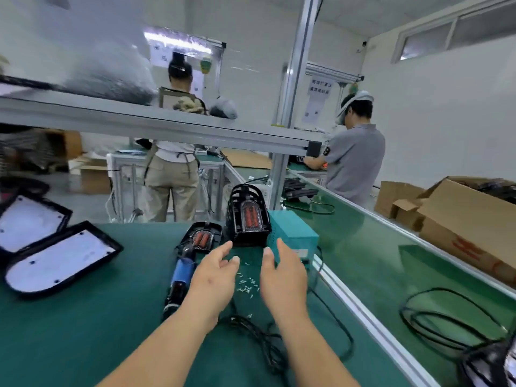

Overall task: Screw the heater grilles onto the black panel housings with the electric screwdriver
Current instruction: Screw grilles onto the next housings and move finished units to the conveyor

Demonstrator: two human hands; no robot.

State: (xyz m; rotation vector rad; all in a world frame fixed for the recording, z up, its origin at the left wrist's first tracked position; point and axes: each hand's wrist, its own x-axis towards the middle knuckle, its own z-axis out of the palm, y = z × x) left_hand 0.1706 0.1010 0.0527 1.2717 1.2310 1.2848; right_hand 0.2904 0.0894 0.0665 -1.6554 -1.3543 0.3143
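Both bare forearms are reaching forward over the green mat-covered surface (92,325), side by side, towards the upright black cage-shaped heater grille (248,216) with its orange glowing element.

The left hand (215,277) is hovering palm down just in front of the heater grille. Its fingers (224,248) are lying loosely spread and slightly bent, gripping nothing. The right hand (282,280) is hovering beside it, also in front of the heater grille. Its thumb and forefinger are standing well apart and the other fingers are relaxed, and it too is holding nothing. Whether either hand is touching the surface cannot be told.

A scatter of small silver screws (247,284) is lying in front of the heater grille, between the two hands. The blue and black electric screwdriver (181,275) is lying untouched in front and to the left of the heater grille. Its tip is pointing at a flat black panel housing (202,237) with orange elements, just left of the heater grille. A teal metal box (293,233) is sitting against the right side of the heater grille. Two black-rimmed white panels (58,258) are lying far to its left.
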